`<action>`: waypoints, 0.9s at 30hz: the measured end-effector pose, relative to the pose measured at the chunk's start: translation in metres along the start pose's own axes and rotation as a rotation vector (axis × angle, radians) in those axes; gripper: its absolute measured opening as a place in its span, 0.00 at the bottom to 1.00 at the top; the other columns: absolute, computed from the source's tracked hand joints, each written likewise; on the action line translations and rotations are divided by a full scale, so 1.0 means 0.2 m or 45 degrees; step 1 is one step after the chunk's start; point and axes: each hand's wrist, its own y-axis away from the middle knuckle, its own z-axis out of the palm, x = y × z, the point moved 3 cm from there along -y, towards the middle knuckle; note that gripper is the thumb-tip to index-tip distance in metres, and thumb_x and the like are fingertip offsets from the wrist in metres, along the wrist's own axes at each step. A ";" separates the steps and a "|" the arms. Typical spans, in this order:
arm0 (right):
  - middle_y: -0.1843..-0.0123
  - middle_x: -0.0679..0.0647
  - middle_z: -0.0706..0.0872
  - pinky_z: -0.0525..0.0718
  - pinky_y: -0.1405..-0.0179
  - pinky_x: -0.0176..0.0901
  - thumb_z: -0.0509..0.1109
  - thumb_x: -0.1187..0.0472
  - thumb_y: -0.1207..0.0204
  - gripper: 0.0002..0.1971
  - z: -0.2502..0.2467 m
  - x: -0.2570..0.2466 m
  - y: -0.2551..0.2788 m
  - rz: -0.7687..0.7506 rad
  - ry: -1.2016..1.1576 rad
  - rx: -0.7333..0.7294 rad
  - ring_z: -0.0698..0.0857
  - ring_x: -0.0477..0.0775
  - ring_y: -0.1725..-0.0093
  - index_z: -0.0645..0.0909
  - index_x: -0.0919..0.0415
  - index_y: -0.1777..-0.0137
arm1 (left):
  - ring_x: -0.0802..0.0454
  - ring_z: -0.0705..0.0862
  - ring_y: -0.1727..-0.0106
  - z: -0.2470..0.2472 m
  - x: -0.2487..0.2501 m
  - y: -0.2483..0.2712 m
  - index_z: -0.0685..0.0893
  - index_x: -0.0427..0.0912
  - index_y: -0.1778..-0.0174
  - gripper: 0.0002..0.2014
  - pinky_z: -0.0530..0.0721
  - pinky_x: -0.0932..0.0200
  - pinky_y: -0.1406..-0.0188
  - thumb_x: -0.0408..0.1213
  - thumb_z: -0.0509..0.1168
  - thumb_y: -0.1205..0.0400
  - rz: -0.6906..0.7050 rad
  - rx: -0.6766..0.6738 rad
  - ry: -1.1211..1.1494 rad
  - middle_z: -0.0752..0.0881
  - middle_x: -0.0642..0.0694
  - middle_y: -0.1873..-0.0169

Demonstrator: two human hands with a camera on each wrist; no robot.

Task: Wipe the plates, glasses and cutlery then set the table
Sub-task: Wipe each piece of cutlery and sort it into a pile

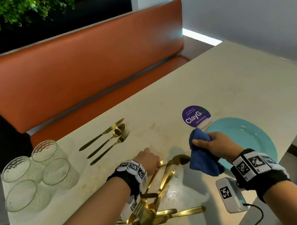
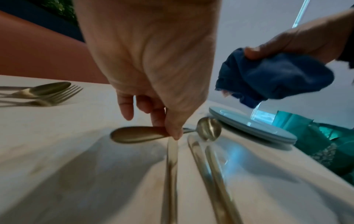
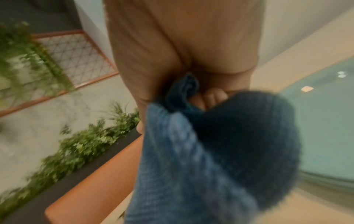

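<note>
Cream table, stained, fronts an orange bench.

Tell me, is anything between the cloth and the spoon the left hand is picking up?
Nothing visible. The left hand pinches the spoon by its handle on the table; the right hand holds the cloth raised just to the spoon's right, with only open air between them.

An orange padded bench ran along the far side, leafy green plants hanging above it. A round purple ClayGo sticker lay on the cream tabletop.
</note>
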 end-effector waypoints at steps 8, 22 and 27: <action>0.42 0.56 0.85 0.78 0.45 0.46 0.67 0.45 0.25 0.20 0.26 -0.27 0.07 -0.443 0.883 -0.374 0.83 0.57 0.43 0.76 0.55 0.38 | 0.42 0.80 0.48 -0.22 0.01 0.25 0.74 0.41 0.37 0.13 0.76 0.50 0.52 0.40 0.50 0.13 0.138 0.090 0.151 0.82 0.37 0.42; 0.52 0.54 0.88 0.82 0.54 0.41 0.75 0.48 0.31 0.18 0.25 -0.46 0.07 -0.529 0.496 -0.320 0.85 0.52 0.54 0.83 0.58 0.47 | 0.50 0.78 0.56 -0.16 -0.30 0.69 0.76 0.47 0.43 0.10 0.76 0.52 0.56 0.44 0.51 0.13 0.040 0.301 0.460 0.79 0.49 0.57; 0.58 0.61 0.87 0.85 0.58 0.50 0.75 0.58 0.29 0.07 0.30 -0.44 0.05 -0.253 -0.530 0.128 0.87 0.63 0.54 0.81 0.59 0.62 | 0.58 0.76 0.62 -0.14 -0.35 0.66 0.76 0.48 0.51 0.07 0.73 0.61 0.60 0.40 0.53 0.13 -0.084 0.507 0.875 0.81 0.53 0.62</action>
